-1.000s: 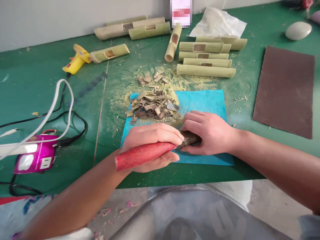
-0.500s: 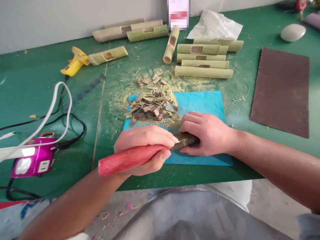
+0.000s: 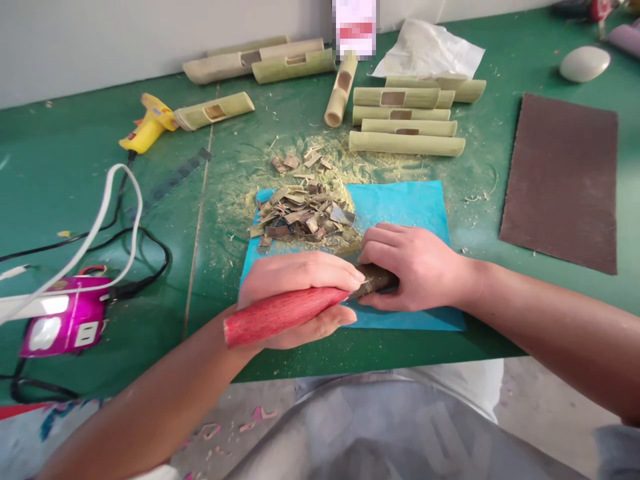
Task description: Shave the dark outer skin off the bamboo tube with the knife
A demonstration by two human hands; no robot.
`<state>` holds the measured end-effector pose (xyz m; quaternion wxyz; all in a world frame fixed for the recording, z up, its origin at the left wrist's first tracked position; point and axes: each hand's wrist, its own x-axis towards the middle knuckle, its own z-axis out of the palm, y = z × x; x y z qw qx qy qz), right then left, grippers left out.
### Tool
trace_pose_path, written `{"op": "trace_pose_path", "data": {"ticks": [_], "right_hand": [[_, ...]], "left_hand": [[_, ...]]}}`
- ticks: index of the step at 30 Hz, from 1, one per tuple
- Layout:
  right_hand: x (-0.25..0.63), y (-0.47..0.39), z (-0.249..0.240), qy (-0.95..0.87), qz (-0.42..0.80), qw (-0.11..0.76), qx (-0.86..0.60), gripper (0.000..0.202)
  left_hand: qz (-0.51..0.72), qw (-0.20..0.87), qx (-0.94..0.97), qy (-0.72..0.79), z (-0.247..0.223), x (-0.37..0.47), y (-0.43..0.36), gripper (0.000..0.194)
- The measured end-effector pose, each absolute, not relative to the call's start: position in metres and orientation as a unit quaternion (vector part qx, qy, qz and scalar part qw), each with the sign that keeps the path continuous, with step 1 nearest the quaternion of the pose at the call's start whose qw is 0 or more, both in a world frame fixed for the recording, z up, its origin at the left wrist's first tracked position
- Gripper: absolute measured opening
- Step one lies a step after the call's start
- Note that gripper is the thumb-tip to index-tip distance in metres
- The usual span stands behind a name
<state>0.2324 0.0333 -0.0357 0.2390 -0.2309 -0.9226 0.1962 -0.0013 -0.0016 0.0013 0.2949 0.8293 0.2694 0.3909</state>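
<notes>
Head view: left hand (image 3: 305, 273) closed round a red handle (image 3: 280, 319), fingers laid together along its far side, thumb along its near side. Left forearm enters from the lower left and slants up toward the centre; wrist roughly in line with the hand. Handle tilts in the picture, blunt end lower left, narrow end upper right, meeting the end of a dark tube (image 3: 379, 279). Working tip of the tool: too small and covered to tell.

Right hand (image 3: 413, 267) palm down over the tube, fingers bent across the far side, thumb stretched leftward on the near side; tube gripped between them. Right forearm comes in from the right edge, wrist nearly straight. The two hands face each other, fingertips near but apart.

Tube is over a blue sheet (image 3: 400, 203) on the green table (image 3: 75, 167), near the table's front edge. Pile of chips (image 3: 305, 217) just beyond the left hand, partly on the sheet. Bamboo pieces (image 3: 407, 143) farther back; brown mat (image 3: 560, 183) off to the right.
</notes>
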Motion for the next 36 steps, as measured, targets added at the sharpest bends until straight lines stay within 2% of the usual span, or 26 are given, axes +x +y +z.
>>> {"op": "trace_pose_path", "data": {"ticks": [9,15,25,30,36], "right_hand": [[0.2326,0.0322,-0.0353,-0.925,0.172,0.253,-0.224,0.025],[0.2321,0.0317,-0.0355,-0.927,0.165,0.249,-0.228,0.026],[0.2329,0.0336,-0.0349,-0.928,0.166,0.249,-0.221,0.027],[0.2324,0.034,-0.0352,-0.927,0.168,0.253,-0.223,0.027],[0.2319,0.0337,-0.0366,-0.926,0.171,0.253,-0.223,0.028]], "left_hand": [[0.364,0.282,0.84,0.288,0.0041,0.0014,-0.0046,0.005],[0.393,0.234,0.837,0.3,0.0051,0.001,-0.0103,0.016],[0.444,0.225,0.817,0.29,-0.0024,-0.0039,-0.0093,0.008],[0.405,0.241,0.839,0.272,-0.0007,-0.0031,-0.0047,0.006],[0.383,0.269,0.844,0.263,-0.0021,-0.0028,-0.0036,0.013]]}}
